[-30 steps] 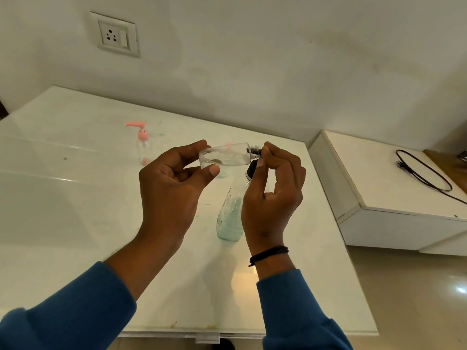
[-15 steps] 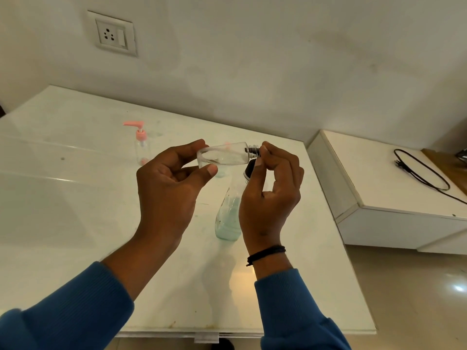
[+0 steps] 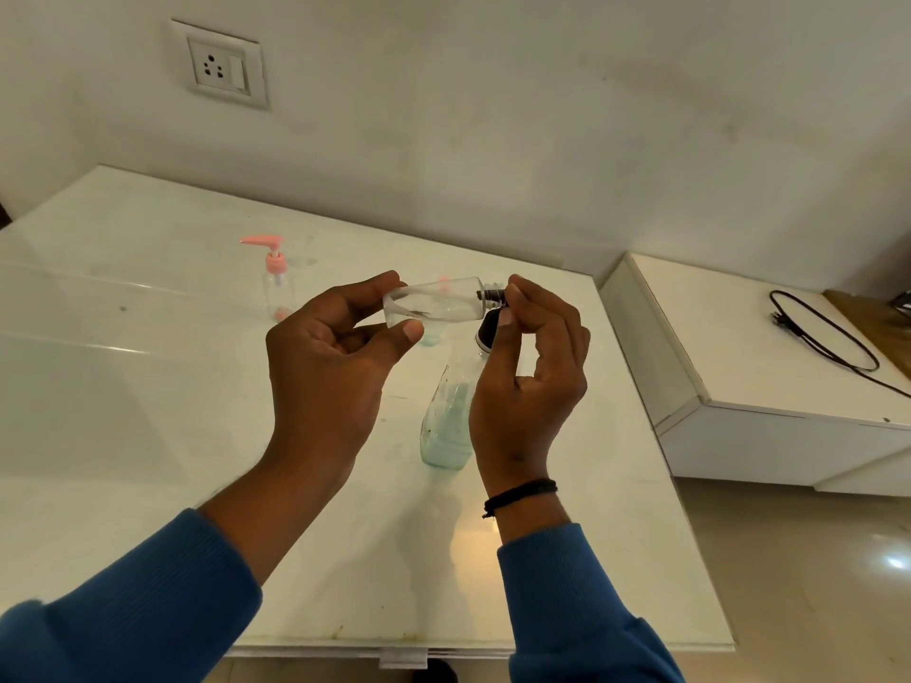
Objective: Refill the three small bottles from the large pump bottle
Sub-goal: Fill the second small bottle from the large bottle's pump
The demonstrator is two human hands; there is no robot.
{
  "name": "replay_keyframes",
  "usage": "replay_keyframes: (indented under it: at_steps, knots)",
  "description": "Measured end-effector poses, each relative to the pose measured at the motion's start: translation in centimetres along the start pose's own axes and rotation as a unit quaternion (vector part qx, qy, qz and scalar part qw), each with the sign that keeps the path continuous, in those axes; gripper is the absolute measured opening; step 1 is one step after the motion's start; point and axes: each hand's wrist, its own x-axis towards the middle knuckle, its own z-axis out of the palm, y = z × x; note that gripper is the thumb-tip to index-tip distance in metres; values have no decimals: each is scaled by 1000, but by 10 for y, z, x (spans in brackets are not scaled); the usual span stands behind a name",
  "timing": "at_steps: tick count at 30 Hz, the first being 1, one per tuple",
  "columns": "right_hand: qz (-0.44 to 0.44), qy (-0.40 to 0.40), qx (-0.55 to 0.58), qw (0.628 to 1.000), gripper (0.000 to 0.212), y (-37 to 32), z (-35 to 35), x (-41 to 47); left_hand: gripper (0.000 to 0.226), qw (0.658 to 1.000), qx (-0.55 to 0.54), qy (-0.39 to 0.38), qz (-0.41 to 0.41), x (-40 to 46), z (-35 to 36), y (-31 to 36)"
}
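Clear plastic fills my left hand (image 3: 328, 367): a small bottle (image 3: 434, 305) held on its side in mid-air above the worktop (image 3: 148, 436), thumb under it and fingers curled over the base end. Its long axis runs left to right, neck pointing right, toward my right hand (image 3: 530, 386). That grip is pinched on the dark threaded neck (image 3: 493, 295), thumb and forefinger at the mouth; I judge I'm working the opening so the bottle can take liquid. Laid flat, it looks nearly empty. Just behind and below my right hand stands the large bottle (image 3: 451, 421), upright on the worktop, pale green liquid low in it, its dark top partly hidden by my fingers. Farther back to the left stands a small pink-pump bottle (image 3: 276, 283), upright. Another small bottle behind the held one is mostly hidden.
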Motion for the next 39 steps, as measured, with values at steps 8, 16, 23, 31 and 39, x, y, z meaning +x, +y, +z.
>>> replay_keyframes:
  at_steps: [8,16,23,31,39]
  knots:
    - [-25,14,-21,999,16,-6,-3,10,41,1000,-8,0,8,-1,3,3]
    - [-21,4,-17,1000,18,-3,0,1,43,1000,0,4,3,0,0,2]
    - [-33,3,-41,999,17,-7,-3,11,43,1000,-5,4,9,-1,2,3]
    - [-31,-1,-32,999,16,-3,0,4,43,1000,7,7,2,-2,1,2]
    - [-37,-3,-54,998,23,-3,-1,7,43,1000,10,2,11,-2,2,2]
